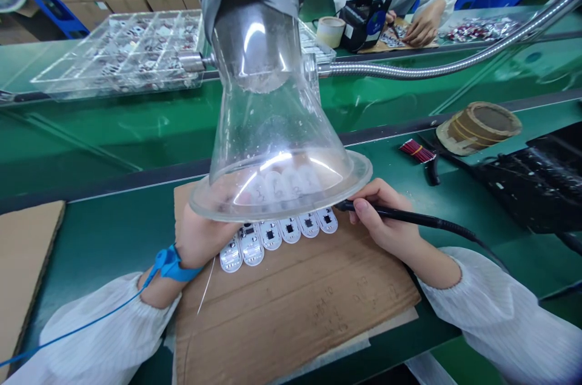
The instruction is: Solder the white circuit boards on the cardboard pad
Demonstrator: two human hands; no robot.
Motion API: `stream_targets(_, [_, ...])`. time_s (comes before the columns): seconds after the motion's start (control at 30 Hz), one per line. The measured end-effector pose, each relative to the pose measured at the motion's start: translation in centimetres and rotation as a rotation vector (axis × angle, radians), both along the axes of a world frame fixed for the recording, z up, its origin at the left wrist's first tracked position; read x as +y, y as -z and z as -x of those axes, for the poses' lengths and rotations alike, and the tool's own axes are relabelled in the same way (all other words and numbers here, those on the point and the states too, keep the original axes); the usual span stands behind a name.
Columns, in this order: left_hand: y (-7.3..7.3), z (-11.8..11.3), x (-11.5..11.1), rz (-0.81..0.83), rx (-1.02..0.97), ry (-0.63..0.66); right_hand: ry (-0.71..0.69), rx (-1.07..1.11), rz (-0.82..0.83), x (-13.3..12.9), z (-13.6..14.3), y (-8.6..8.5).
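White oval circuit boards (290, 229) lie side by side in a row on a cardboard sheet (291, 312). My left hand (204, 230), with a blue wrist strap (170, 264), is at the left end of the row; its fingers are behind the clear funnel hood (273, 130) and blurred. A thin pale wire (207, 288) trails below that hand. My right hand (386, 218) is closed on a black-handled soldering iron (400, 213) at the row's right end. The iron's tip is hidden by the hood's rim.
Red wires (417, 151), a round brown container (479, 126) and a black stand (541, 179) are on the right. A metal flexible arm (409, 71) reaches across to the hood. Parts trays (131, 51) stand beyond the divider, where a person's hand (425, 24) works.
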State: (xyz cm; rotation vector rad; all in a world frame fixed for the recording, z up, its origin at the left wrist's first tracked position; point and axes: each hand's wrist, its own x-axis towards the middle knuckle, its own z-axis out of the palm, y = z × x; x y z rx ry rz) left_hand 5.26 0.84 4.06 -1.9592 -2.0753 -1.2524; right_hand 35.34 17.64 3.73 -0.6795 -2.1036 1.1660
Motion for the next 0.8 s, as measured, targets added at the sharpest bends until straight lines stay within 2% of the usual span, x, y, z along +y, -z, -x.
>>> stream_targets(0.23, [-0.1,-0.2,0.1,0.022,0.029,0.032,0.005,-0.016,-0.044,0.1,0.0,0.0])
stream_targets(0.47, [0.6,0.0,-0.4,0.002,-0.005,-0.094,0.032,0.185,0.058,-0.4,0.2,-0.6])
stream_targets(0.6, [0.8,0.1,-0.4,0.019,-0.018,-0.105,0.035,0.127,0.068,-0.9,0.8,-0.9])
stream_targets(0.8, [0.1,-0.3,-0.1,0.016,-0.035,-0.076,-0.023,0.109,0.062,-0.9,1.3,-0.7])
